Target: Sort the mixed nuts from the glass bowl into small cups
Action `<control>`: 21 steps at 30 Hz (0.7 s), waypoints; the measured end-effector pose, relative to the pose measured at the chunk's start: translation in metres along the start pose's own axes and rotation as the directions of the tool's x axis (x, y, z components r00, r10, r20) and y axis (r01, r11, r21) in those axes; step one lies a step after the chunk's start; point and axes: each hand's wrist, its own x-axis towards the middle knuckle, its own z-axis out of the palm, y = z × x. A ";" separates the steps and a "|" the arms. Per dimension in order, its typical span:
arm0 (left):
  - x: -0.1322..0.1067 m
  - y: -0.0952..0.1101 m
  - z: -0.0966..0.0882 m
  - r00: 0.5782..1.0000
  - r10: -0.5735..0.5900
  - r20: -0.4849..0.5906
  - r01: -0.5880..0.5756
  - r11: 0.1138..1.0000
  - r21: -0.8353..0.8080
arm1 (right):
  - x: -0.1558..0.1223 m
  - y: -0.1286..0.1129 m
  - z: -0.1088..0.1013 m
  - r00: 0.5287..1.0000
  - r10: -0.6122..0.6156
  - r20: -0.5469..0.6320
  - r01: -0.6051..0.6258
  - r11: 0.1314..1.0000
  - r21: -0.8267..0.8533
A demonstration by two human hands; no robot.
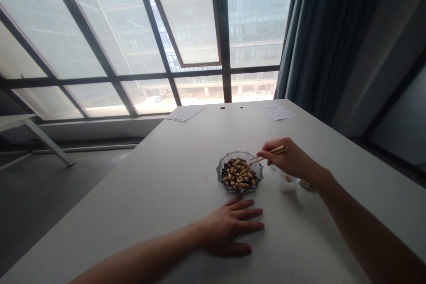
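Gripping chopsticks [278, 150] over a glass bowl [232, 155] of nuts [239, 174] — right hand [289, 159]; left hand [229, 226] spread wide.

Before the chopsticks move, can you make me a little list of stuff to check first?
1. Right hand holding the chopsticks: ok.
2. Chopstick tips at the nuts in the glass bowl: ok.
3. A nut pinched between the tips: cannot tell, too small to see.
4. Bowl standing level on the table: ok.
5. Left hand not touching the bowl: cannot tell, a fingertip is very close.
6. Plastic tub standing upright: ok.
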 end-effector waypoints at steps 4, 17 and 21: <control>0.000 -0.001 0.001 1.000 0.002 -0.002 -0.002 1.000 0.015 | 0.006 0.012 0.015 0.997 -0.055 0.057 0.057 0.998 -0.029; 0.000 0.000 -0.001 1.000 0.005 -0.009 -0.005 1.000 -0.004 | 0.004 0.006 0.012 0.998 -0.016 -0.060 0.013 0.999 -0.049; 0.000 0.002 -0.003 1.000 -0.007 0.000 0.007 1.000 -0.015 | -0.006 -0.003 -0.014 0.991 0.007 -0.134 -0.011 0.999 -0.034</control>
